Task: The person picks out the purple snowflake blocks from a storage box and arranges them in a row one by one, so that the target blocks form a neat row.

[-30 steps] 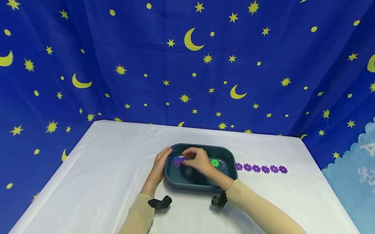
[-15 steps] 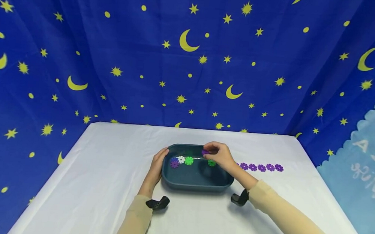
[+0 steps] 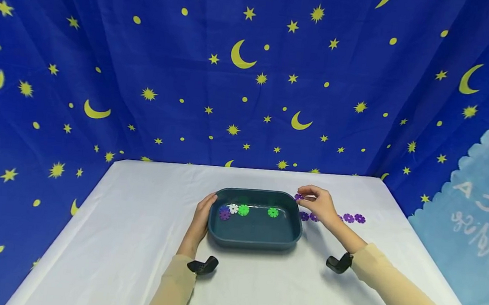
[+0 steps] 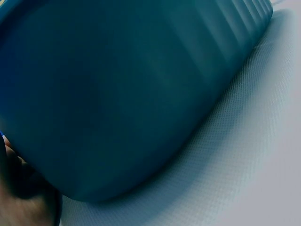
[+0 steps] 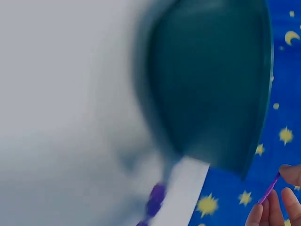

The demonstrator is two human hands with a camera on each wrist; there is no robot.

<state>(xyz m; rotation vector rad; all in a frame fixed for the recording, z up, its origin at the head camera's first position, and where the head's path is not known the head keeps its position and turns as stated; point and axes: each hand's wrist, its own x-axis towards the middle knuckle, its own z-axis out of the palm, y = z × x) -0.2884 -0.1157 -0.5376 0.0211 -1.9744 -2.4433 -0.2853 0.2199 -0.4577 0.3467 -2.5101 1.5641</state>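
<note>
My right hand (image 3: 322,208) pinches a purple flower-shaped plastic disc (image 3: 298,197) between thumb and fingers, just beyond the right rim of a dark teal tub (image 3: 253,244). The right wrist view shows that disc (image 5: 269,189) edge-on. Below this hand, a row of similar purple discs (image 3: 359,218) lies on the table, its middle hidden by the hand. My left hand (image 3: 199,219) rests along the tub's left outer wall, fingers fairly straight. Inside the tub are a white disc (image 3: 233,209), two green discs (image 3: 244,210) apart from each other, and a purple disc (image 3: 224,214) overlapping a blue one.
A white cloth covers the table (image 3: 249,290). Behind it hangs a blue curtain (image 3: 189,78) with yellow stars and moons. A light blue panel with lettering (image 3: 485,220) is at the right. Each wrist wears a small black camera (image 3: 203,265).
My right hand has lifted a purple disc from the tub's left part and carried it right, past the right rim. The left hand stays at the tub; the head view has shifted slightly.
</note>
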